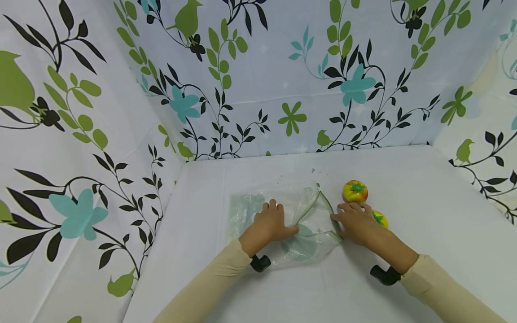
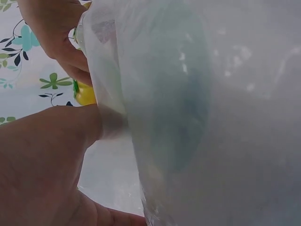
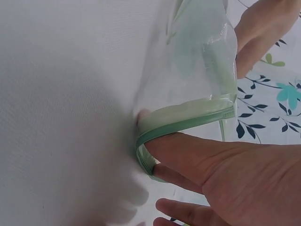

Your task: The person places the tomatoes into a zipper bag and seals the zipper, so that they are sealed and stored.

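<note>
A clear plastic zip bag (image 1: 300, 208) with a green zip strip (image 3: 188, 123) lies on the white table, its mouth parted toward the right. My right hand (image 1: 357, 222) pinches the rim of that mouth; in the right wrist view the thumb (image 3: 169, 146) reaches inside the strip, with other fingers outside. Over the bag's middle rests my left hand (image 1: 272, 222), fingers spread, its thumb toward the mouth. Through the film in the left wrist view shows a pale green round patch (image 2: 181, 94). Two yellow-red toy persimmons with green leafy tops lie beyond my right hand, one persimmon (image 1: 355, 192) whole in view, the other persimmon (image 1: 380, 218) partly hidden.
The white table (image 1: 436, 197) runs back to a cloth wall (image 1: 258, 80) printed with leaves, birds and flowers. Similar patterned cloth hangs at the left and right sides. Black wrist cameras (image 1: 385, 274) sit under both sleeves.
</note>
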### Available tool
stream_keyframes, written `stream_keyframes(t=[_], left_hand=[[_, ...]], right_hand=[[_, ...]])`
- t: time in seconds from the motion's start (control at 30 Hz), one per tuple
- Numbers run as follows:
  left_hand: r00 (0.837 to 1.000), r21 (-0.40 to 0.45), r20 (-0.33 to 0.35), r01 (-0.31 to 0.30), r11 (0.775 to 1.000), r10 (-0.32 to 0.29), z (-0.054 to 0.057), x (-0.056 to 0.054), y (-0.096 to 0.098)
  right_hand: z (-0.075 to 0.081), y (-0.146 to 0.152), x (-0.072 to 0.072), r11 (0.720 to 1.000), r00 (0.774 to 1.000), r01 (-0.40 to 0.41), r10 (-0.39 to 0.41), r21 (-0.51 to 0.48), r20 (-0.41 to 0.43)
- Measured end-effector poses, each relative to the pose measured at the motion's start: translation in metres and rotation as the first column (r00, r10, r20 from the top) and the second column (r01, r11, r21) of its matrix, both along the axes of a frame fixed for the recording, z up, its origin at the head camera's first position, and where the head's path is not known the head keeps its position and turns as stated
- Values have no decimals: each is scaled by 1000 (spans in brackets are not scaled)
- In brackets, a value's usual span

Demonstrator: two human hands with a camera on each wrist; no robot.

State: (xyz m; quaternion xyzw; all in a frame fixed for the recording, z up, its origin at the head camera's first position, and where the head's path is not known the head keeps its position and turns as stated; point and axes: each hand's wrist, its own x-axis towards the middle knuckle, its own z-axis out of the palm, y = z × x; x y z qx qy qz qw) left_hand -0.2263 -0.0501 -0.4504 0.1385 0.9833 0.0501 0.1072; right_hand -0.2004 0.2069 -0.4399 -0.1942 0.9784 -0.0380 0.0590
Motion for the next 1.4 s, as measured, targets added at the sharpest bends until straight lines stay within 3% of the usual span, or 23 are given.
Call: stream_keyframes(t=[0.67,0.9,1.1,1.27,1.4], left_hand=[[1000,71,24,1,997,-2,-2,-2,-5],[999,92,39,-7,996,3,-3,-2,-6],[999,98,46,-7,995,3,-2,-2,-8],[999,103,49,-1,995,-4,-2,-3,-9],[998,111,55,1,994,-7,-1,-3,-10]], right_hand=[[-1,5,-2,996,1000,3,-4,-91,-16],[13,10,-4,991,999,3,-9,-136,-43],[31,32,-7,976,996,10,-29,-216,-85],[41,60,-8,949,998,67,-64,-309,19],[39,83,-4,920,996,74,-46,-385,81]])
